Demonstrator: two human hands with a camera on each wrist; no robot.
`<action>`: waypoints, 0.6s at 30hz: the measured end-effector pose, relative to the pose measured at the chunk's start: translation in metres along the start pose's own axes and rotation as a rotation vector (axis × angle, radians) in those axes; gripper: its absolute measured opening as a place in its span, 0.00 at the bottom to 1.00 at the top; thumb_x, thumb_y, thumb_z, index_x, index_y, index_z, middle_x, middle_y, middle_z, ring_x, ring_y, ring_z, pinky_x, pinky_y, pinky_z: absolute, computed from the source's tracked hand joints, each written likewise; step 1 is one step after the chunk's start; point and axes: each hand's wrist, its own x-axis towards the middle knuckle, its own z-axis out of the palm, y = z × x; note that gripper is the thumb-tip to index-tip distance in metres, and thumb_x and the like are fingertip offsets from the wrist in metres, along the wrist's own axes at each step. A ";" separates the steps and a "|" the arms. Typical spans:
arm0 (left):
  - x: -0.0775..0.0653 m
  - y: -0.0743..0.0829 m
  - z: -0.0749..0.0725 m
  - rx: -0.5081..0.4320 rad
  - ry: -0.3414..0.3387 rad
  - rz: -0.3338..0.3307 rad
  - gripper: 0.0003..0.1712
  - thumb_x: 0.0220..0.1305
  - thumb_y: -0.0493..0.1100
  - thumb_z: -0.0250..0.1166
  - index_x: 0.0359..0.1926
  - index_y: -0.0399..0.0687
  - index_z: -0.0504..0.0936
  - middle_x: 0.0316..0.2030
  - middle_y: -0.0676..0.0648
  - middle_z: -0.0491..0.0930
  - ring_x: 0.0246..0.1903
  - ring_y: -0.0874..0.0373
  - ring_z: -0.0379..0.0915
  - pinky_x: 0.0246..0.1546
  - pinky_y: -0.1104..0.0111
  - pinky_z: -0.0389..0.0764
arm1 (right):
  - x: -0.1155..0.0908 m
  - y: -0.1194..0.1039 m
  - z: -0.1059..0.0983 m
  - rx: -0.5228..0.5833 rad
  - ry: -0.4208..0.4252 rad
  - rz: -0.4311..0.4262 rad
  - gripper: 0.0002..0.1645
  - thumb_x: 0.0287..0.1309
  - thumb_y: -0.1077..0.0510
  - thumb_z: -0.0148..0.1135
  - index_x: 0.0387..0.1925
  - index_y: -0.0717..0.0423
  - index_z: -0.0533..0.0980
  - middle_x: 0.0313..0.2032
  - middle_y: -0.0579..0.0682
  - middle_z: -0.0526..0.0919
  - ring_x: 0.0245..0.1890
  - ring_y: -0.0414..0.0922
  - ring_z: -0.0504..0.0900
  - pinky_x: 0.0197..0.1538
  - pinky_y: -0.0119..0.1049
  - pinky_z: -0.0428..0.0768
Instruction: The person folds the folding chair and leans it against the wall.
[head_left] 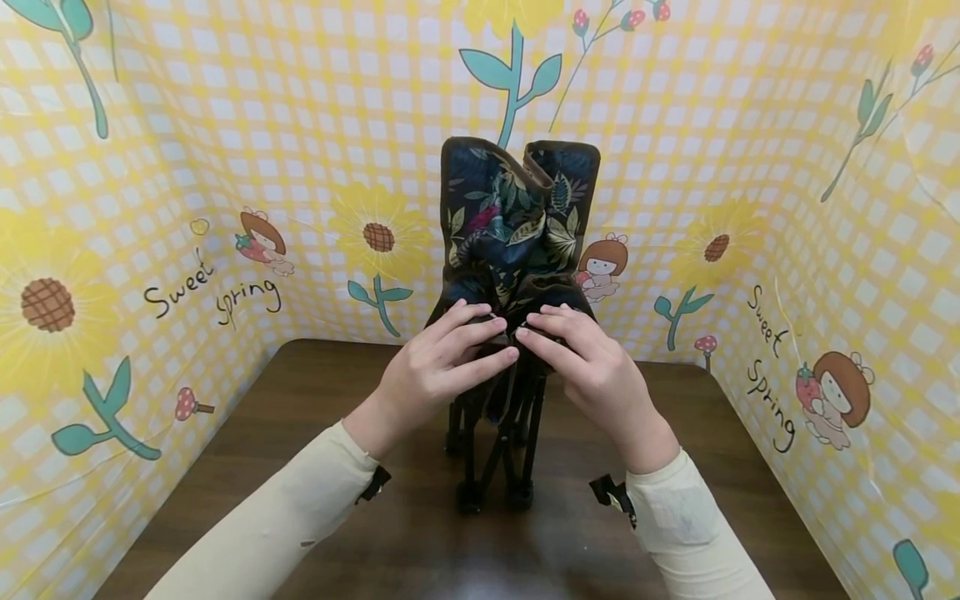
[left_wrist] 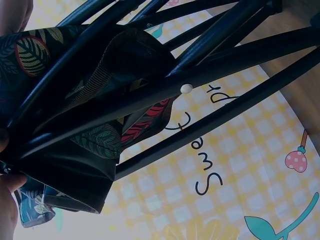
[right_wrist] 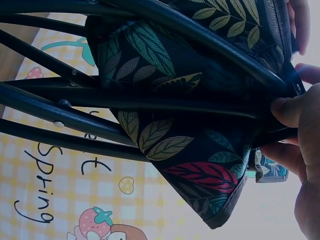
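Observation:
A small folding chair (head_left: pixel 495 217) with dark leaf-print fabric and black tube legs stands partly folded on the table, its backrest creased down the middle. My left hand (head_left: pixel 435 358) grips the front left corner of its seat, fingers over the top. At the front right corner, my right hand (head_left: pixel 600 367) holds the seat, with its thumb against the corner in the right wrist view. Both hands are close together. Crossed black tubes (left_wrist: pixel 150 95) and sagging fabric fill much of the left wrist view. Leaf-print seat cloth (right_wrist: pixel 170 125) hangs among the tubes in the right wrist view.
The brown wooden table (head_left: pixel 330 517) lies under the chair. Yellow checked sheeting (head_left: pixel 315 108) with flowers, figures and lettering walls in the back and both sides, close behind the chair. A black strap piece (head_left: pixel 615 496) sticks out at the right sleeve.

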 end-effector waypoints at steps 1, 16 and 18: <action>0.000 0.000 0.000 -0.001 -0.001 -0.001 0.20 0.69 0.29 0.63 0.57 0.50 0.87 0.56 0.39 0.83 0.57 0.39 0.80 0.58 0.43 0.80 | 0.000 0.000 0.000 0.001 -0.002 0.001 0.25 0.66 0.78 0.55 0.58 0.59 0.82 0.53 0.59 0.84 0.55 0.59 0.84 0.63 0.54 0.80; 0.004 -0.001 0.005 -0.027 -0.003 -0.007 0.18 0.70 0.30 0.63 0.55 0.49 0.88 0.56 0.39 0.83 0.58 0.40 0.80 0.59 0.43 0.80 | 0.002 0.003 0.000 0.013 -0.008 -0.009 0.25 0.63 0.79 0.57 0.57 0.60 0.82 0.53 0.59 0.85 0.55 0.59 0.84 0.62 0.53 0.81; 0.004 0.000 0.006 -0.035 -0.004 -0.013 0.18 0.70 0.31 0.64 0.55 0.49 0.88 0.56 0.39 0.84 0.58 0.39 0.79 0.59 0.43 0.79 | 0.002 0.003 0.001 0.016 -0.011 -0.002 0.27 0.61 0.80 0.59 0.58 0.59 0.82 0.53 0.59 0.85 0.55 0.58 0.84 0.63 0.53 0.80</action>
